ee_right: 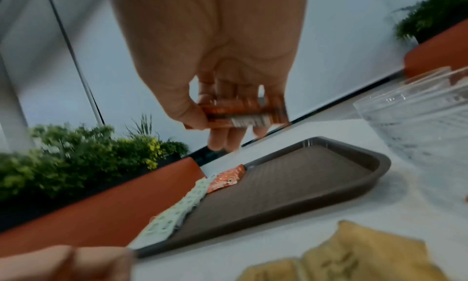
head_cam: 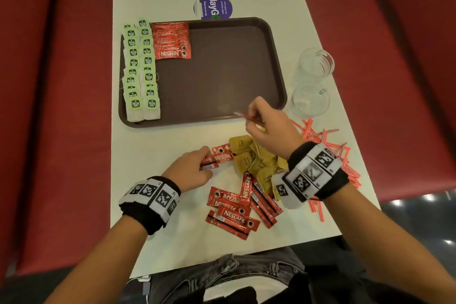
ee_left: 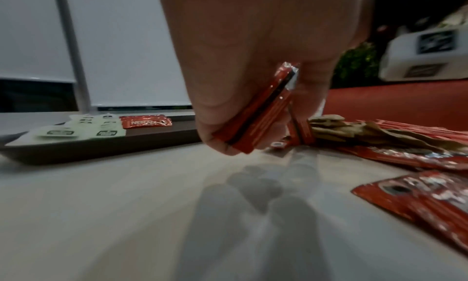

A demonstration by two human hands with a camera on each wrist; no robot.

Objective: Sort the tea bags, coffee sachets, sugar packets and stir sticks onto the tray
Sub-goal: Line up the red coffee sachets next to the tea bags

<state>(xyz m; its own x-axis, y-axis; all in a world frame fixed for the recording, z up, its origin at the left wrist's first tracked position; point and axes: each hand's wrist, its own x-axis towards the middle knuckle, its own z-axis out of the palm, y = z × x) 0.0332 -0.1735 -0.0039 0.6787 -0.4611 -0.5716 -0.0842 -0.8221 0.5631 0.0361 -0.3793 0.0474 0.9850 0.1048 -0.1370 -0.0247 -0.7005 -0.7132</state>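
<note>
Loose red Nescafé coffee sachets (head_cam: 234,207) lie scattered on the white table (head_cam: 172,234) closest to the person, just beside a heap of crumpled yellow-brown sugar packets (head_cam: 256,158). To the right of that heap, thin red-and-white striped stir sticks (head_cam: 328,145) are strewn near the table edge.

At the left side of the heap the left hand (head_cam: 190,170) is down at the table, thumb and fingers curled round a small bundle of red sachets (ee_left: 255,113), held on edge.

Raised over the near rim of the dark brown plastic tray (head_cam: 222,74), the right hand (head_cam: 269,121) pinches another red sachet (ee_right: 243,113) between thumb and fingers.

On the tray, two columns of green-tagged white tea bags (head_cam: 140,66) run down the left side, and a neat overlapping stack of red coffee sachets (head_cam: 171,41) sits beside them at the far edge.

Two clear glass mugs (head_cam: 312,81) stand on the table just right of the tray, and a purple round sticker (head_cam: 213,6) shows beyond its far rim.
</note>
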